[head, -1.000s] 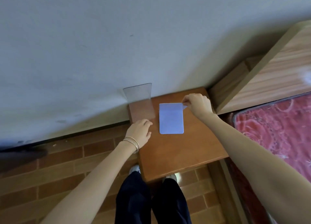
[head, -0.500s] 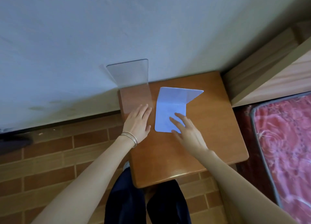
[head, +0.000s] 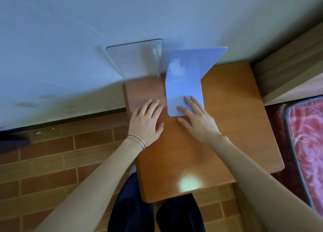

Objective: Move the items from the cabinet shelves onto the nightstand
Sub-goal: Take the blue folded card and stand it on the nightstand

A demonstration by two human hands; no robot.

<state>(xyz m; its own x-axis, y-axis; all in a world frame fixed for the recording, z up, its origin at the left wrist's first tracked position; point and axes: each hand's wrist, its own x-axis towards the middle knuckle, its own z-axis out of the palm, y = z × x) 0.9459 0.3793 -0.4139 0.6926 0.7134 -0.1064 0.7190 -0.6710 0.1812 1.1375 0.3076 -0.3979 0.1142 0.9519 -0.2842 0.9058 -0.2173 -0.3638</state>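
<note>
Two L-shaped bookends stand side by side at the back of the wooden nightstand [head: 218, 144], against the wall. The clear bookend [head: 138, 60] is on the left, its flat base lying on the wood. My left hand [head: 146, 120] rests flat on that base, fingers spread. The pale blue bookend [head: 185, 74] is on the right. My right hand [head: 195, 116] lies flat with its fingertips on the blue base. Neither hand grips anything.
A white wall [head: 87, 31] rises right behind the nightstand. A wooden bed frame [head: 288, 71] and a red patterned mattress [head: 307, 141] sit to the right. Brown brick-pattern floor [head: 52, 162] lies to the left. My dark trouser legs are below the nightstand's front edge.
My right hand left the blue bookend's upright edge and came down flat on its base. Both bookends now sit farther back against the wall. The camera moved closer.
</note>
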